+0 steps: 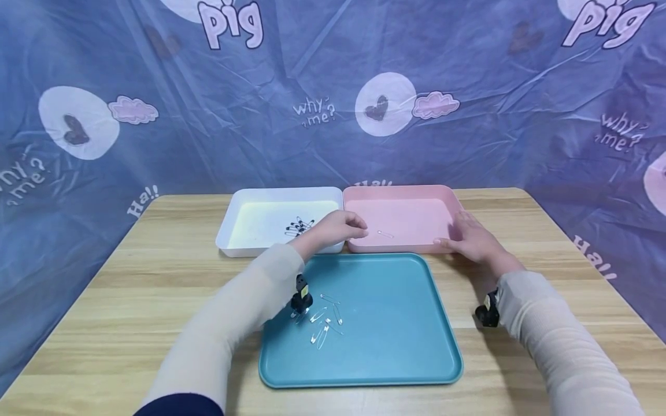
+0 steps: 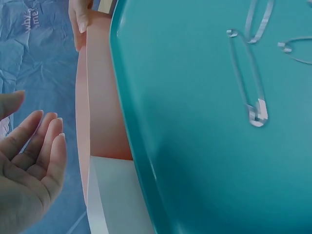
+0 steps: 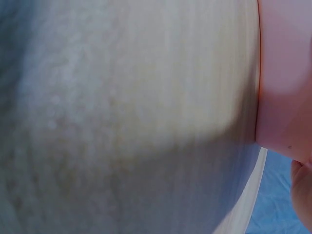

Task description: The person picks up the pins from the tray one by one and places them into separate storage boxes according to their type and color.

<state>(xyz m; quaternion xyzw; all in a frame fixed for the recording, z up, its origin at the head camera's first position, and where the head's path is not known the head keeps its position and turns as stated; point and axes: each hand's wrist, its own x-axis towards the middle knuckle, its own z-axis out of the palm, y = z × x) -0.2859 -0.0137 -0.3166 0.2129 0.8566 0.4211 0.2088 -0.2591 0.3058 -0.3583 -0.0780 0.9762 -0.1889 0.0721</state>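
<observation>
My left hand (image 1: 333, 230) hovers over the left end of the pink tray (image 1: 400, 211), its fingers loosely bent. The left wrist view shows the thumb apart from the fingertips (image 2: 57, 139), with nothing between them. Inside the pink tray, a single silver safety pin (image 1: 385, 234) lies near the front wall, just right of my left hand. My right hand (image 1: 477, 241) holds the tray's front right corner, thumb at the front rim and fingers along the right side. Only a bit of that hand shows in the right wrist view.
In front, a teal tray (image 1: 385, 329) carries several silver safety pins (image 1: 338, 315) on its left half. A white tray (image 1: 255, 225) with a pile of black safety pins (image 1: 299, 227) adjoins the pink one's left side. Blue printed cloth (image 1: 312, 150) hangs behind the wooden table (image 1: 156, 300).
</observation>
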